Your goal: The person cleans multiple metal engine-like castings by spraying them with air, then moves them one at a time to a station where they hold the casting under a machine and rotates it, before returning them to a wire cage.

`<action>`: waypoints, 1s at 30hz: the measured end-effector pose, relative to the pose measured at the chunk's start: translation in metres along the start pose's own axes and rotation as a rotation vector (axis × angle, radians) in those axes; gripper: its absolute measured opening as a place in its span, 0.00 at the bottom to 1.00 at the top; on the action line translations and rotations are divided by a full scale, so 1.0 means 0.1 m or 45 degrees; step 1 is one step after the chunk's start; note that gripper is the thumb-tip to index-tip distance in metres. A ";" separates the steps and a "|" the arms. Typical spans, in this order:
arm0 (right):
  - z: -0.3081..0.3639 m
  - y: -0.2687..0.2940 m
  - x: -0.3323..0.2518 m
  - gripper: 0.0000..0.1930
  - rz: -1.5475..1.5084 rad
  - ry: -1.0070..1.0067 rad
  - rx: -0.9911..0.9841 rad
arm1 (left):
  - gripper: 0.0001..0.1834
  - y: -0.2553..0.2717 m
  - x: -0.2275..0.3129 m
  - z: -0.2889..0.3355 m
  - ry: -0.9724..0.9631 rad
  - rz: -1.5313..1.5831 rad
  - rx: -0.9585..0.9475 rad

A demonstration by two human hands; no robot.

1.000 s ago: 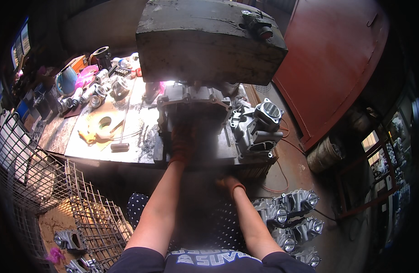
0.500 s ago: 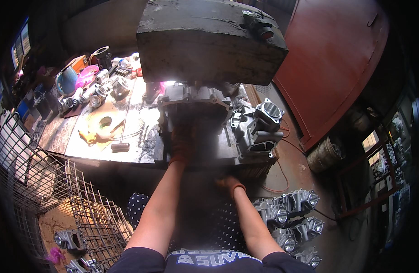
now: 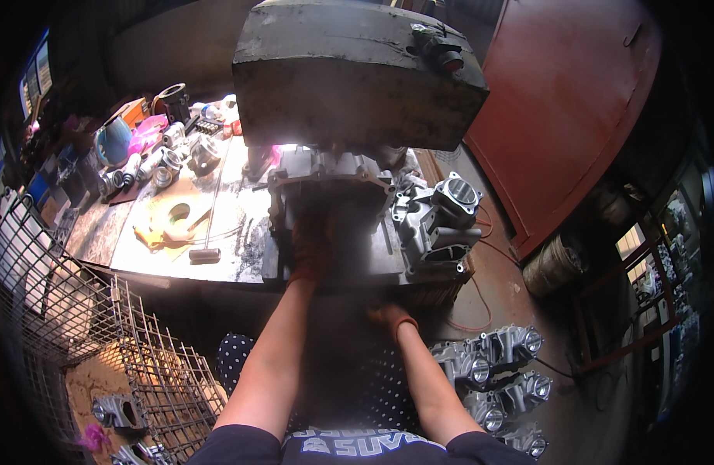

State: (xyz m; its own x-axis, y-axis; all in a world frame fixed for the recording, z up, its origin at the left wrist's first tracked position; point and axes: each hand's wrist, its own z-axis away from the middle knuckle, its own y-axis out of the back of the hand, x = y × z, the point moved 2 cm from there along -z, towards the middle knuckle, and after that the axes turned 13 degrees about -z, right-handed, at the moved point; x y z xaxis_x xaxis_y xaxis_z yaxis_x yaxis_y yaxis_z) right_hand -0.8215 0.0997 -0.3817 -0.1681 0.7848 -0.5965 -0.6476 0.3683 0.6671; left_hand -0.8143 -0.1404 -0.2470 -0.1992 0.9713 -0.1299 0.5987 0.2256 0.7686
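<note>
A large silvery metal casting [image 3: 330, 180] with a flanged rim stands on the machine's flat bed, beneath a heavy grey block. My left hand [image 3: 312, 244], in a dark orange-red glove, reaches into the casting's shadowed opening. Its fingers are lost in the dark, so what they touch is hidden. Lower down, below the table's front edge, my right hand [image 3: 389, 315] wears an orange glove. Its fingers look curled in the shadow, around something I cannot make out. A dark blur covers the middle between my arms.
The grey block [image 3: 357, 101] overhangs the casting. Another casting [image 3: 438, 221] sits at the table's right edge. Several castings [image 3: 504, 380] lie at lower right. A wire cage [image 3: 151, 349] stands at lower left. A metal bar tool [image 3: 205, 255] and yellow ring-shaped piece [image 3: 171, 217] lie on the table.
The view has tilted slightly, so the table and casting appear a little lower. Both hands stay in nearly the same places.
</note>
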 end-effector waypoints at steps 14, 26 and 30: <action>-0.02 -0.03 0.05 0.27 0.034 0.010 0.016 | 0.37 -0.11 0.03 -0.01 0.053 -0.067 -0.117; 0.05 0.01 -0.03 0.29 -0.010 -0.005 0.030 | 0.36 -0.06 0.04 0.02 -0.010 -0.097 0.038; 0.10 0.03 -0.11 0.30 0.007 -0.068 0.028 | 0.37 -0.09 0.00 0.07 -0.022 -0.088 0.069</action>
State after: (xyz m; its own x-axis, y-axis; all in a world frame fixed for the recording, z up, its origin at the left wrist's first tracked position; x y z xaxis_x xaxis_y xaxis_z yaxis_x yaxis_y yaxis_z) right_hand -0.8141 0.0970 -0.3686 -0.1311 0.8123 -0.5684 -0.6301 0.3743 0.6803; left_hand -0.8148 -0.1416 -0.2586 -0.2281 0.9544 -0.1924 0.6252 0.2951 0.7225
